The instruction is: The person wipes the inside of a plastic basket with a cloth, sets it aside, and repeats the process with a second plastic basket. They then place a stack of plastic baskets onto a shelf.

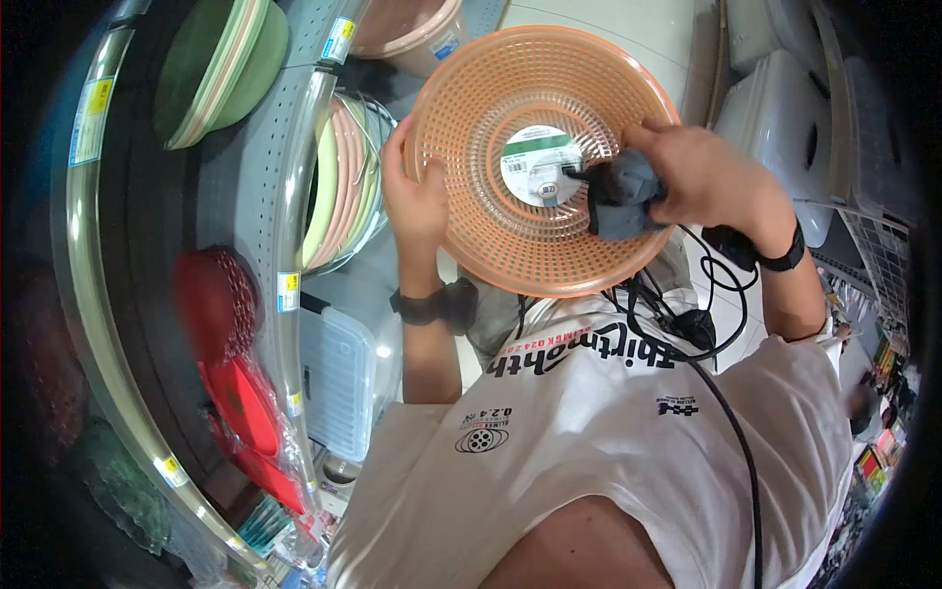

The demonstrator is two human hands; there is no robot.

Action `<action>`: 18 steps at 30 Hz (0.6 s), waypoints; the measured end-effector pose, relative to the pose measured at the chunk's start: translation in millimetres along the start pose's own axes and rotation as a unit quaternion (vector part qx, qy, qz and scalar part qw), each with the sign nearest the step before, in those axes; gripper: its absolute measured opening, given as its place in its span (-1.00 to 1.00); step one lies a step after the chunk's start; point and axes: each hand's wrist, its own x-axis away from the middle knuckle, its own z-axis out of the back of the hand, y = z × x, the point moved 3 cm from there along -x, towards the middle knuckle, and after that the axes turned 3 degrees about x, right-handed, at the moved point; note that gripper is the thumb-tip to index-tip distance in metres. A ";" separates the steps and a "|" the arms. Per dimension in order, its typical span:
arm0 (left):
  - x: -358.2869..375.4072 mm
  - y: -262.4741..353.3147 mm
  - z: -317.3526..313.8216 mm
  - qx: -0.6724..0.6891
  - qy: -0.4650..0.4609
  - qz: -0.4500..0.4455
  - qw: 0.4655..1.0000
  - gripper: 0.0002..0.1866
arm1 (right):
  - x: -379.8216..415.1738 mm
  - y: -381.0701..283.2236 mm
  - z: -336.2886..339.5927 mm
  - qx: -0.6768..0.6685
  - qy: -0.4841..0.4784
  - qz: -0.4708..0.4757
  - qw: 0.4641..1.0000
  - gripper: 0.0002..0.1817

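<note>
Left hand (417,201): holds the rim of the orange basket (471,231), with thumb inside, probably to keep it steady.
Right hand (721,182): closes around the grey cloth (628,201), against the inner wall, perhaps so it can rub there.
Orange basket: in front of the body, its inside faces the person, so the round label (530,162) is visible.
Stacked basins (343,182): beside the left hand.

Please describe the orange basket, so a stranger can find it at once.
Beyond the white shirt, the left hand holds a round basket by its rim. Unlike the pink bucket nearby, it is orange, full of small holes, with a white label inside.
</note>
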 end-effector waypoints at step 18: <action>-1.7 4.1 -1.1 0.020 -0.004 0.021 1.000 -0.47 | 28.9 61.8 -0.4 -0.072 0.239 -0.071 0.966 -0.47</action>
